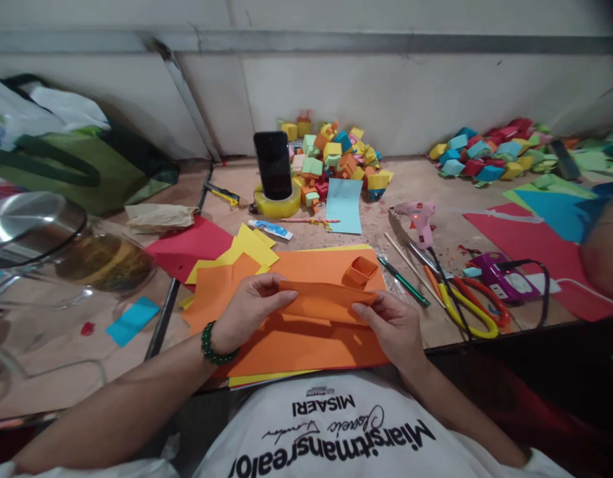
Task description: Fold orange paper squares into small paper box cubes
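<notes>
Your left hand (249,309) and your right hand (393,325) each pinch one end of a folded orange paper strip (326,300), fingers closed on it, left at its left end, right at its right end. You hold the strip level, just above the orange sheet (311,342) at the near edge of the worktop (436,192).

Largest items first: red paper (530,242) lies spread on the right of the worktop, with blue and green sheets behind it. Two heaps of folded paper boxes sit against the back wall, one at centre (336,159), one to the right (490,153). A green bag (72,169) stands at far left. A light blue sheet (345,206) lies in front of the centre heap.

Smaller items: yellow-handled scissors (466,305) and a pink glue gun (420,222) lie right of the orange sheet. A phone (272,164) stands upright in a roll of tape (276,202). A small orange paper loop (361,271) rests on the sheet, just beyond the strip.
</notes>
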`<state>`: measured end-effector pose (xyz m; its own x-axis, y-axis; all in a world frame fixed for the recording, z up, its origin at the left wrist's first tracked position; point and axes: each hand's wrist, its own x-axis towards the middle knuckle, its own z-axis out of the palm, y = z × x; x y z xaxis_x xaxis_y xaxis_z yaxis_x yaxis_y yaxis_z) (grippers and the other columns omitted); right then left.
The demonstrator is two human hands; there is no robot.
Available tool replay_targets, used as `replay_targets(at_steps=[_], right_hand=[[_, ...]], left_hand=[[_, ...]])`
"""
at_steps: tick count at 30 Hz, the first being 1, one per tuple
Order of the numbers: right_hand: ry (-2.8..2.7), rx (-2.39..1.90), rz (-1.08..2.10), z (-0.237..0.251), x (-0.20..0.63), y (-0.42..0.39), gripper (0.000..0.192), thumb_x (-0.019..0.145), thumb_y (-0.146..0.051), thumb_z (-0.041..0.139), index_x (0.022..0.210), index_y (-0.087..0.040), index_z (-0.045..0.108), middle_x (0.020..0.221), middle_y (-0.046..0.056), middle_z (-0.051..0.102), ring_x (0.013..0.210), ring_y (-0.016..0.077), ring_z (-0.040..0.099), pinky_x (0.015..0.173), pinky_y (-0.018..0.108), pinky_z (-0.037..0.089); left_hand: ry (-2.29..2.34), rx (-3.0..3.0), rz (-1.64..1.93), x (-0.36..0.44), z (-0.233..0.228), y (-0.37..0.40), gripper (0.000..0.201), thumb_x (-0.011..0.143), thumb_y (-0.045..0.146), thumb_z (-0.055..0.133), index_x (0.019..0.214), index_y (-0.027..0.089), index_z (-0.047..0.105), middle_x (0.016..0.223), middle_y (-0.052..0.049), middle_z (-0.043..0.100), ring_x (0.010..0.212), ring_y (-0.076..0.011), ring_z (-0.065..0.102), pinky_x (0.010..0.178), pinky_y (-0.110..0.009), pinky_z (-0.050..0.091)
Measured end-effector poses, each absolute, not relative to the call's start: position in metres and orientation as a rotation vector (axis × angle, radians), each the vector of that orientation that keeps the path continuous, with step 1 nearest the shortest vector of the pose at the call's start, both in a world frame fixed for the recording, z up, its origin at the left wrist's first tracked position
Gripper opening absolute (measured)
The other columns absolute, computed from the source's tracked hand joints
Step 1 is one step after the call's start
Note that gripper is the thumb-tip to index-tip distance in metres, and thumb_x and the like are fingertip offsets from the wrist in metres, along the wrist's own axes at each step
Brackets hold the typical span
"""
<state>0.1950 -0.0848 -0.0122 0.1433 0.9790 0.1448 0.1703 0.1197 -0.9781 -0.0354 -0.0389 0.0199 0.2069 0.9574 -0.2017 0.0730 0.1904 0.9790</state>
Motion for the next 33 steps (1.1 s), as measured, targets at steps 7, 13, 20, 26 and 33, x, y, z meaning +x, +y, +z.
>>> replay_targets(at_steps=[7,13,20,26,33], right_hand=[[-1.278,-1.254,0.933,-0.008,0.194,-0.084,0.012,0.075,-0.03,0.069,0.073,-0.019,0.069,0.063,0.0,0.07,0.053,0.0127,0.063,0.051,0.023,0.055],[-1.288,-1.284,0.971,-0.001,0.192,-0.083,0.016,0.076,-0.034,0.067,0.069,-0.019,0.065,0.06,-0.001,0.066,0.052,0.0121,0.059,0.05,0.023,0.052],[-1.232,-1.238,1.03,-0.001,0.193,-0.082,0.022,0.079,-0.039,0.064,0.072,-0.019,0.06,0.061,-0.002,0.061,0.053,0.0097,0.054,0.05,0.021,0.047],[-1.202,-1.232,0.957,-0.008,0.196,-0.08,0.025,0.08,-0.041,0.064,0.07,-0.018,0.06,0.06,-0.003,0.056,0.054,0.0089,0.049,0.051,0.02,0.044],[-1.251,-1.252,0.84,-0.009,0.2,-0.079,0.017,0.078,-0.032,0.066,0.069,-0.018,0.065,0.062,-0.001,0.059,0.058,0.0106,0.053,0.053,0.022,0.044]], left_hand=[[1.189,1.263,0.862,-0.036,0.026,-0.041,0.032,0.065,0.043,0.075,0.062,0.015,0.059,0.055,0.003,0.049,0.053,-0.008,0.042,0.051,-0.021,0.037],[1.18,1.351,0.875,-0.035,0.036,-0.043,0.03,0.067,0.041,0.072,0.058,0.017,0.056,0.054,0.003,0.049,0.053,-0.0091,0.043,0.05,-0.021,0.037],[1.197,1.467,0.872,-0.041,0.034,-0.044,0.024,0.07,0.035,0.071,0.059,0.017,0.06,0.059,0.002,0.054,0.056,-0.0103,0.047,0.052,-0.022,0.04],[1.178,1.544,0.868,-0.042,0.033,-0.043,0.021,0.073,0.033,0.069,0.061,0.018,0.063,0.06,0.001,0.055,0.057,-0.0111,0.05,0.053,-0.022,0.042],[1.174,1.525,0.874,-0.04,0.035,-0.042,0.021,0.071,0.032,0.07,0.058,0.017,0.061,0.057,0.002,0.054,0.053,-0.0103,0.048,0.051,-0.021,0.041]])
